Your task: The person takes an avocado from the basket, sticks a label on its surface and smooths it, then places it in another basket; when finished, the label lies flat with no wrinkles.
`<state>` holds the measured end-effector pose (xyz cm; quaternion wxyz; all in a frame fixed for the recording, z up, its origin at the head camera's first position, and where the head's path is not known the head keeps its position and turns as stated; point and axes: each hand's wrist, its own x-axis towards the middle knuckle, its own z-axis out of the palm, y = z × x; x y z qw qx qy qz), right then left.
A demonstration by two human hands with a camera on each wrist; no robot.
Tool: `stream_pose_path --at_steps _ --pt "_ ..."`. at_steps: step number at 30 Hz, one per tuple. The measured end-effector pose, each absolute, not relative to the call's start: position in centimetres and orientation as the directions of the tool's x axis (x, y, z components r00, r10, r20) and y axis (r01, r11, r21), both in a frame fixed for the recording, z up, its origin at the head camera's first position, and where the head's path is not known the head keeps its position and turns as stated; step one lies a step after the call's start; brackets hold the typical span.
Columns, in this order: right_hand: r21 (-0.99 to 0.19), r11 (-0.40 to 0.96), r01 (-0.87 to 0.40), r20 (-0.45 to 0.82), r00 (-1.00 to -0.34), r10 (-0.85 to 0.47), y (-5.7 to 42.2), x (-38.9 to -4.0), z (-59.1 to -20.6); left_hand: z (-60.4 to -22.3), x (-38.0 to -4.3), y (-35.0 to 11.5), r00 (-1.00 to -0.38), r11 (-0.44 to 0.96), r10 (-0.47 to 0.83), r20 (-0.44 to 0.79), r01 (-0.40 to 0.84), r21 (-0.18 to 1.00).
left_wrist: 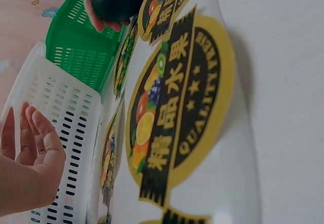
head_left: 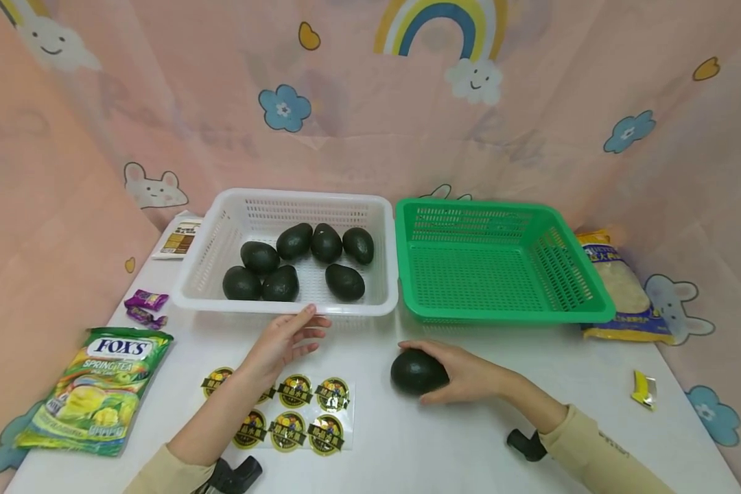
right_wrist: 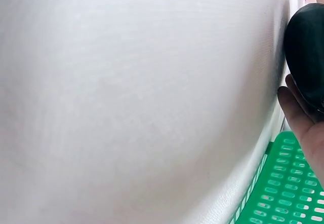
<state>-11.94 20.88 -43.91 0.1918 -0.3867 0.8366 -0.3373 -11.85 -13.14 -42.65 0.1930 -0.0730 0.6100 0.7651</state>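
Observation:
My right hand [head_left: 466,374] holds a dark green avocado [head_left: 416,372] low over the table, in front of the gap between the two baskets; in the right wrist view the fingers lie against the avocado [right_wrist: 306,57]. My left hand [head_left: 282,343] holds nothing, its fingers loosely bent by the front rim of the white basket [head_left: 321,309]. Several more avocados [head_left: 294,241] lie inside that basket. Beneath the left forearm is a sheet of round stickers [head_left: 292,412], partly covered by the arm; the left wrist view shows one sticker [left_wrist: 174,107] up close.
To the right of the white basket stands a green basket [head_left: 469,274]. A Fox's candy bag [head_left: 92,391] and purple wrapped candies [head_left: 146,300] lie at the left. Toward the right are a yellow-blue packet [head_left: 624,295] and a small yellow wrapper [head_left: 644,390]. A patterned curtain [head_left: 358,151] hangs behind.

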Motion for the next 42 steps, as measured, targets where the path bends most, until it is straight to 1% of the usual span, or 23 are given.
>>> stream_pose_path --at_steps 3,6,8,10,11,13,15,16,17,18,19,20,22,23,26,28,29,31,34,35,39,42 --pt "-0.706 0.46 -0.538 -0.042 -0.617 -0.786 20.9 -11.9 -44.0 -42.7 -11.9 -13.1 -0.914 -0.188 0.21 -0.347 -0.386 0.903" --pt "-0.705 0.481 -0.521 -0.062 -0.63 -0.774 20.9 -11.9 -43.9 -42.7 -11.9 -13.0 -0.918 -0.177 0.204 -0.341 -0.377 0.909" --pt "-0.703 0.509 -0.497 -0.084 -0.653 -0.753 20.9 -11.8 -43.6 -42.7 -11.7 -13.0 -0.924 -0.131 0.214 -0.318 -0.35 0.928" --pt "-0.701 0.528 -0.479 -0.091 -0.675 -0.732 20.8 -11.8 -43.3 -42.8 -11.3 -13.2 -0.927 -0.019 0.252 -0.279 -0.293 0.956" --pt "-0.697 0.535 -0.478 -0.086 -0.685 -0.724 20.7 -11.7 -43.1 -42.9 -10.9 -13.3 -0.927 0.072 0.272 -0.257 -0.246 0.966" --pt "-0.683 0.537 -0.495 -0.054 -0.7 -0.713 20.4 -11.6 -42.8 -43.2 -9.9 -13.7 -0.923 0.293 0.341 -0.18 -0.078 0.953" --pt "-0.667 0.524 -0.529 -0.003 -0.702 -0.712 20.2 -11.5 -42.6 -43.5 -8.8 -14.1 -0.909 0.522 0.401 -0.114 0.125 0.844" --pt "-0.659 0.517 -0.546 0.024 -0.702 -0.712 20.0 -11.4 -42.5 -43.7 -8.3 -14.3 -0.899 0.604 0.43 -0.08 0.221 0.766" --pt "-0.652 0.506 -0.565 0.052 -0.699 -0.713 19.8 -11.4 -42.3 -43.9 -7.9 -14.4 -0.889 0.668 0.455 -0.048 0.305 0.679" --pt "-0.645 0.489 -0.588 0.086 -0.691 -0.718 19.6 -11.3 -42.2 -44.1 -7.5 -14.5 -0.875 0.698 0.483 -0.016 0.374 0.61" --pt "-0.638 0.472 -0.609 0.117 -0.682 -0.722 19.3 -11.3 -42.2 -44.2 -7.2 -14.6 -0.865 0.716 0.502 0.001 0.417 0.56" --pt "-0.634 0.452 -0.627 0.146 -0.672 -0.726 19.0 -11.3 -42.1 -44.4 -7.1 -14.6 -0.855 0.721 0.518 0.01 0.443 0.533" --pt "-0.626 0.405 -0.667 0.209 -0.643 -0.737 18.3 -11.3 -41.9 -44.5 -7.0 -14.5 -0.842 0.709 0.539 0.026 0.47 0.525" --pt "-0.615 0.381 -0.69 0.242 -0.625 -0.742 17.8 -11.3 -41.9 -44.6 -7.0 -14.3 -0.843 0.705 0.538 0.02 0.463 0.537" --pt "-0.568 0.313 -0.761 0.337 -0.562 -0.755 16.4 -11.2 -41.7 -44.4 -7.4 -13.9 -0.849 0.687 0.529 -0.019 0.414 0.597" --pt "-0.511 0.282 -0.812 0.397 -0.514 -0.761 15.3 -11.2 -41.7 -44.3 -7.8 -13.7 -0.843 0.646 0.537 -0.033 0.386 0.659" --pt "-0.483 0.284 -0.829 0.414 -0.501 -0.76 14.8 -11.1 -41.7 -44.2 -8.0 -13.6 -0.837 0.615 0.546 -0.035 0.372 0.695" --pt "-0.431 0.296 -0.853 0.436 -0.484 -0.759 14.0 -10.9 -41.8 -44.0 -8.4 -13.4 -0.821 0.544 0.57 -0.025 0.354 0.76" --pt "-0.375 0.323 -0.869 0.445 -0.474 -0.76 13.2 -10.7 -42.0 -43.8 -8.9 -13.2 -0.803 0.459 0.595 0.006 0.347 0.818" --pt "-0.363 0.329 -0.872 0.448 -0.473 -0.758 13.0 -10.6 -42.1 -43.6 -8.9 -13.1 -0.802 0.447 0.598 0.007 0.34 0.827" --pt "-0.303 0.316 -0.899 0.498 -0.432 -0.752 12.6 -10.5 -42.4 -43.4 -9.1 -13.1 -0.795 0.424 0.606 0.018 0.342 0.839" --pt "-0.309 0.289 -0.906 0.522 -0.416 -0.745 12.4 -10.4 -42.6 -43.3 -9.2 -13.2 -0.791 0.418 0.611 0.021 0.345 0.84"
